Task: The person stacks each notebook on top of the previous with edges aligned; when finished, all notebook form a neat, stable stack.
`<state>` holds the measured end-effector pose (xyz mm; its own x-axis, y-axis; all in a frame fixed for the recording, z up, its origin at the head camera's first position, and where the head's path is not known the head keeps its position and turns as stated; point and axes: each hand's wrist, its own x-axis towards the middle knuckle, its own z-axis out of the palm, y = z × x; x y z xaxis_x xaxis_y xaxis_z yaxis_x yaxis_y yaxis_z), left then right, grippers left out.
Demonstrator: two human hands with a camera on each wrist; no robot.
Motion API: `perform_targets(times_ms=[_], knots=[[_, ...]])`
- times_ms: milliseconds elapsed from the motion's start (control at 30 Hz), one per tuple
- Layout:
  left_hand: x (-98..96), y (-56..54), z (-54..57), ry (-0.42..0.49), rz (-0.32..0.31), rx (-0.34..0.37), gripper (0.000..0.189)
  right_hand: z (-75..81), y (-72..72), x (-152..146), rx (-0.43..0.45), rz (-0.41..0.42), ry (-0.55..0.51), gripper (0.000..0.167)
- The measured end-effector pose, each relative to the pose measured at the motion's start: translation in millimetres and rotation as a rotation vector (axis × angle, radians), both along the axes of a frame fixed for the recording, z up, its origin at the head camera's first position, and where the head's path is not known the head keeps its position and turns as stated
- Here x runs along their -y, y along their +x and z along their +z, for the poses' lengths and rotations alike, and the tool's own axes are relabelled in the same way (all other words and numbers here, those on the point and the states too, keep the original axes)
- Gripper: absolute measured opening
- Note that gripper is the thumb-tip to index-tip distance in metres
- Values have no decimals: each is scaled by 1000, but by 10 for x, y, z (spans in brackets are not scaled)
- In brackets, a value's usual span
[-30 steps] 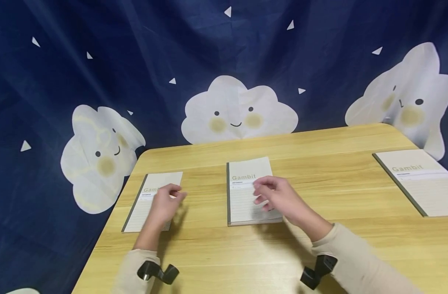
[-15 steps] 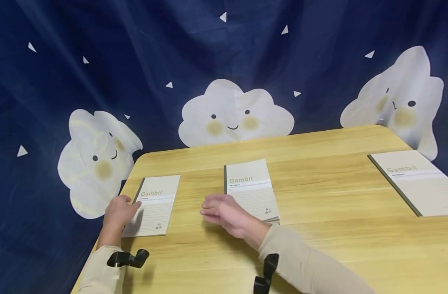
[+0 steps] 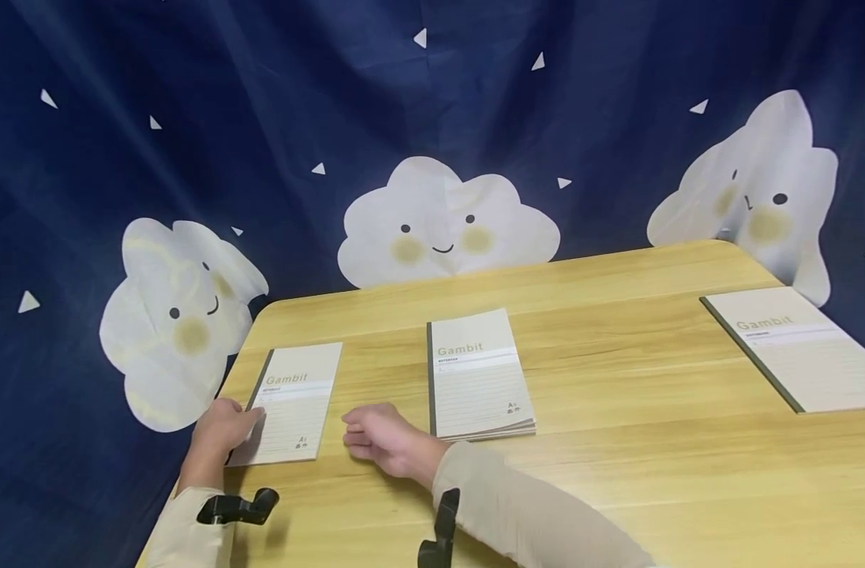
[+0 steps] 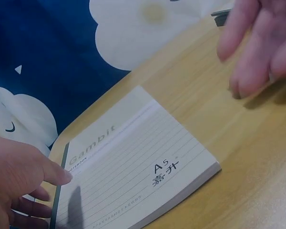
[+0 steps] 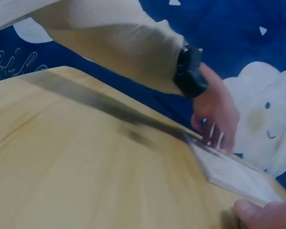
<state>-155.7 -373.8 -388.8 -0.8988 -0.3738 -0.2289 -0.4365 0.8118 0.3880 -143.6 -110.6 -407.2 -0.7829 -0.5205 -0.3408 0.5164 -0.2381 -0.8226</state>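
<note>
A pale A5 notebook (image 3: 293, 410) with a dark spine and "Gambit" on its cover lies flat at the table's left. My left hand (image 3: 219, 430) is at its spine side, the thumb reaching over the cover and casting a shadow there. In the left wrist view, the other fingers of the left hand (image 4: 19, 176) are spread loosely beside the spine. My right hand (image 3: 384, 438) hovers just off the notebook's right edge, fingers loosely bent and holding nothing. The right wrist view shows part of the right hand (image 5: 267, 214) near the notebook (image 5: 238, 174).
A stack of similar notebooks (image 3: 478, 386) lies mid-table, its lower edges slightly fanned, close behind the right forearm. Another notebook (image 3: 802, 347) lies at the far right. The wooden table (image 3: 617, 473) ends at a dark blue curtain (image 3: 297, 95) with cloud faces.
Both hands have moved left: the left one from above the notebook to its spine side, the right one from over the middle stack to the left notebook's right. The notebooks stay in place.
</note>
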Motion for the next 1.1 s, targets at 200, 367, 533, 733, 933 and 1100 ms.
perform_targets(times_ms=[200, 367, 533, 733, 933, 1100], knots=[[-9, 30, 6, 3, 13, 20, 32, -47, 70, 168, 41, -27, -18, 51], [-19, 13, 13, -16, 25, 47, 32, -27, 88, 246, 57, -37, -20, 54], [-40, -9, 14, -17, 46, 68, 32, 6, 103, 310, 72, -30, -27, 55], [-50, -26, 1, 6, 50, 53, 32, 7, 97, 365, 76, -63, -29, 50], [-17, -17, -24, -2, 69, 53, 30, -48, 82, 411, 81, -105, -1, 39], [18, 1, -61, 7, 97, 28, 30, -104, 65, 440, 90, -142, 22, 28]])
